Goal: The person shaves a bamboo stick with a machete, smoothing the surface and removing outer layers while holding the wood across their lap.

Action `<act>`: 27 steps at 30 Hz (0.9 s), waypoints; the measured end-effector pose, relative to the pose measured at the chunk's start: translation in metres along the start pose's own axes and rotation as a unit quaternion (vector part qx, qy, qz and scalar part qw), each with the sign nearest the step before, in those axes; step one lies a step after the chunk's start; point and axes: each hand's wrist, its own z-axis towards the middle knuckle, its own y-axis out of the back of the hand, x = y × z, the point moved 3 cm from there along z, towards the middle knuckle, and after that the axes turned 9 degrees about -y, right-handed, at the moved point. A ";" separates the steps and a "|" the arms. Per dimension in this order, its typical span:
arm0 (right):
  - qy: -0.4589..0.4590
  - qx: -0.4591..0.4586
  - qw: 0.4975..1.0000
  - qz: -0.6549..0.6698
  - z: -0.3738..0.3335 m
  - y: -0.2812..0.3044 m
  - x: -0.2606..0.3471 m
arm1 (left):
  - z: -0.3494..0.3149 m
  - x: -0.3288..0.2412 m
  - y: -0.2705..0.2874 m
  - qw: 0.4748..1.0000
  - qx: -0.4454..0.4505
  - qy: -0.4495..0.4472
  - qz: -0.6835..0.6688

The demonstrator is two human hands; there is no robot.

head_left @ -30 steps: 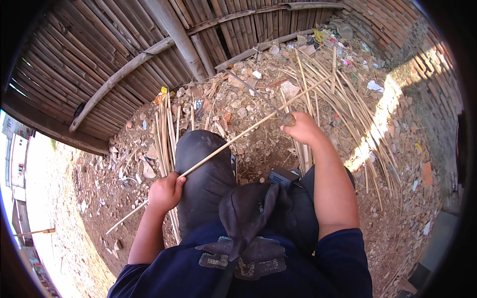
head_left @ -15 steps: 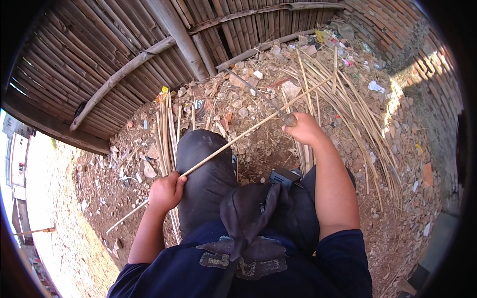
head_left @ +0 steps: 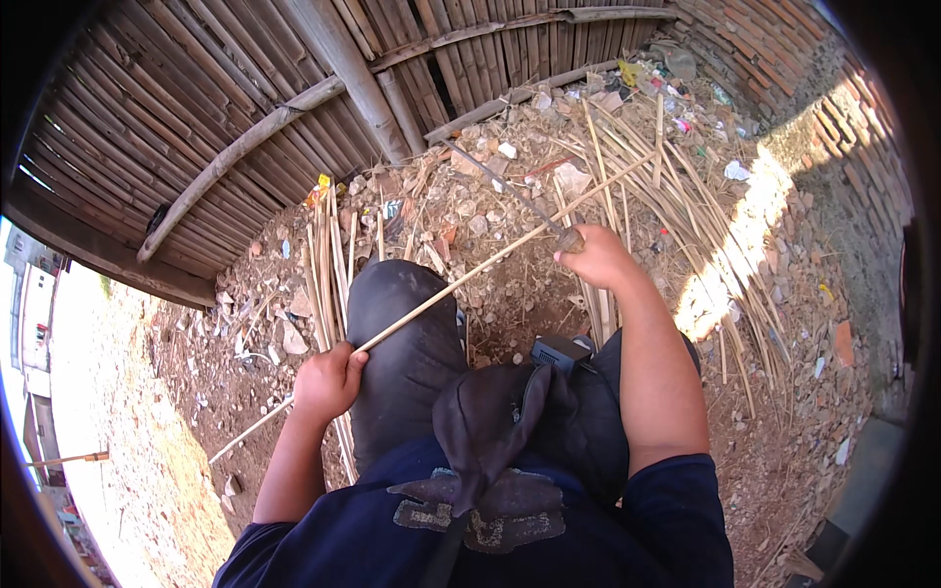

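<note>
At the left, the lower end of a long pale stick slanted out over the dirt, and the left grip was closed around it. A bundle of strips lay just beyond. The stick rose across the left knee and crossed a long, thin blade near its handle; contact could not be told. The right grip clasped that handle. Farther right, loose strips littered rubble-strewn ground near a brick wall.
</note>
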 end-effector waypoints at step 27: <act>0.000 0.024 1.000 -0.012 -0.001 0.004 0.003 | 0.001 0.000 0.000 1.000 0.005 0.004 0.007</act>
